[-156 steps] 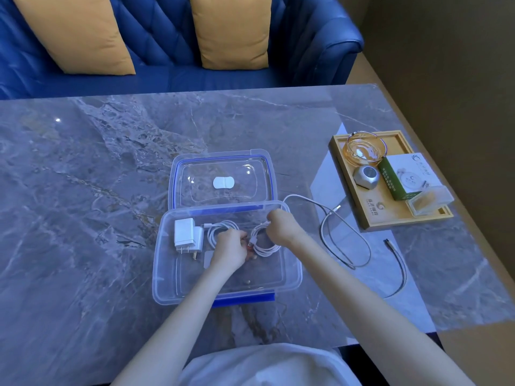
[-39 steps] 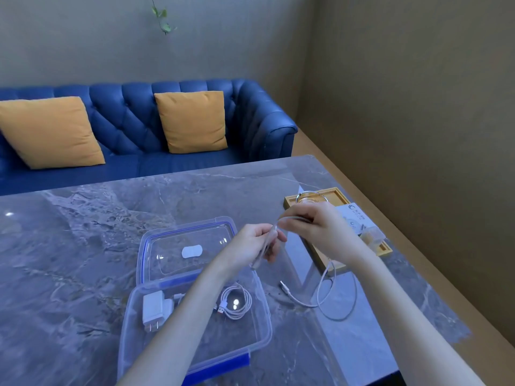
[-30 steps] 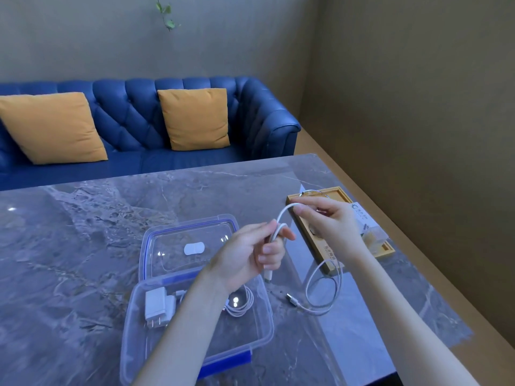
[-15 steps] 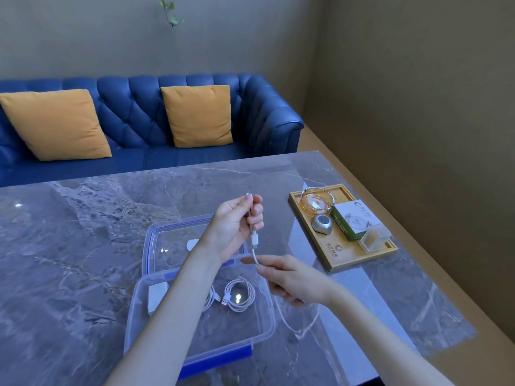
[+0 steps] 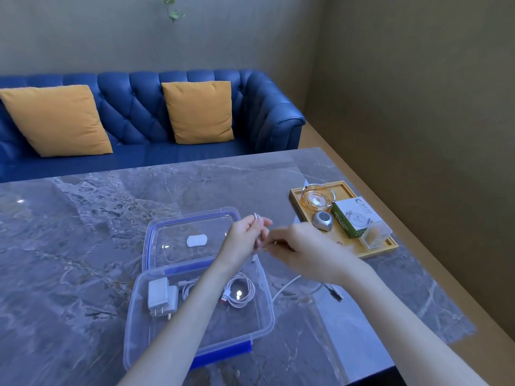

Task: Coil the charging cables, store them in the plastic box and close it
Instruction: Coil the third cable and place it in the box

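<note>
- We hold the loose white cable [image 5: 287, 285] up above the plastic box [image 5: 259, 327]; our left hand [image 5: 246, 238] is closed round its gathered turns, a bend showing above the knuckles; our right hand [image 5: 295, 246] pinches the strand just beside it, with the tail dropping to the surface [image 5: 83, 224] right of the box.
- To do this wrap well, we judge it best to keep the loops even in the left hand, feed the slack with the right without twisting, and mind the plug end [image 5: 335, 292] so it does not snag on the box wall.
- One coiled cable [image 5: 241, 292] and a white charger [image 5: 161, 295] already lie in the box; its lid [image 5: 192, 238] lies open on the far side, so closing is not yet done.
- The surface is grey marble-patterned; a wooden tray [image 5: 373, 250] near its right edge carries a glass ashtray [image 5: 317, 197] and a small carton [image 5: 355, 217].
- Beyond stands a blue sofa [image 5: 133, 118] with two orange cushions [image 5: 199, 111] against a plain wall.
</note>
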{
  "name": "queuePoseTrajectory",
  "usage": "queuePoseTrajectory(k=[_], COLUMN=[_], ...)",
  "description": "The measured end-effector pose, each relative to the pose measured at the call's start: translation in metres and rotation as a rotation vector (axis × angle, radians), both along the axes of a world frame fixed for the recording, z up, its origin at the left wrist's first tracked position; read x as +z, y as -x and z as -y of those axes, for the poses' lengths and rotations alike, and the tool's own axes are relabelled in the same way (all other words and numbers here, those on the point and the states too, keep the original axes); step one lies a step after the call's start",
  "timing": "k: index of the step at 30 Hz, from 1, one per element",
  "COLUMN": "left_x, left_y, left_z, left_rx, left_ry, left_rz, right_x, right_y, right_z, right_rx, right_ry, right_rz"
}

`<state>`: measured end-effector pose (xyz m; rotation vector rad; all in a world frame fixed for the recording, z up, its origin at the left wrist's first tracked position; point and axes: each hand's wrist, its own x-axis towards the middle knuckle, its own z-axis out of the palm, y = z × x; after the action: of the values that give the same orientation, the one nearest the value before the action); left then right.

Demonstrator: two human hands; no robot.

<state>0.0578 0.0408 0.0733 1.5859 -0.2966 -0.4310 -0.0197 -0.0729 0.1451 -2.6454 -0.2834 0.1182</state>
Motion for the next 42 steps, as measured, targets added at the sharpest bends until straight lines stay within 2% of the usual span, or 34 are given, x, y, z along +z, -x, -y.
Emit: queuePoseTrajectory(k=[3, 5, 9, 14, 18, 21, 27, 32, 35, 38, 40, 42], left_x=[0.002, 0.007, 0.028, 0.054, 0.063, 0.061, 0.043, 0.023, 0.017, 0.015, 0.016, 0.021], left_y=[0.014, 0.024, 0.034, 0.036, 0.025, 0.011, -0.009, -0.014, -0.006, 0.006, 0.016, 0.024], left_z=[-0.005, -0.008, -0.015, -0.019, -0.017, -0.009, -0.001, -0.005, -0.005, -0.007, -0.007, -0.010], left_rx=[-0.170, -0.250, -0.329, -0.378, -0.353, -0.135, 0.168, 0.231, 0.181, -0.002, -0.111, -0.149], left_ry=[-0.062, 0.018, 0.303, 0.636, 0.958, 1.037, 0.789, 0.416, 0.099, -0.066, -0.103, -0.039], left_rz=[0.011, -0.103, -0.386, -0.521, -0.598, -0.610, -0.370, -0.119, -0.027, 0.017, 0.055, 0.005], right_x=[0.003, 0.004, 0.002, -0.030, -0.053, -0.062, -0.051, -0.025, -0.010, 0.004, 0.010, 0.010], right_y=[-0.007, -0.012, -0.018, -0.019, -0.012, -0.004, 0.006, 0.012, 0.011, 0.006, 0.000, -0.006], right_z=[0.009, 0.016, 0.032, 0.043, 0.021, 0.006, -0.006, -0.004, -0.001, 0.006, 0.014, 0.022], right_rx=[-0.081, -0.130, -0.256, -0.371, -0.360, -0.298, -0.148, -0.071, -0.038, -0.073, -0.127, -0.167], right_ry=[-0.073, -0.153, -0.615, -1.085, -1.128, -1.023, -0.531, -0.343, -0.196, -0.177, -0.215, -0.264], right_rz=[0.115, 0.182, 0.203, 0.011, -0.183, -0.306, -0.288, -0.200, -0.053, 0.080, 0.154, 0.212])
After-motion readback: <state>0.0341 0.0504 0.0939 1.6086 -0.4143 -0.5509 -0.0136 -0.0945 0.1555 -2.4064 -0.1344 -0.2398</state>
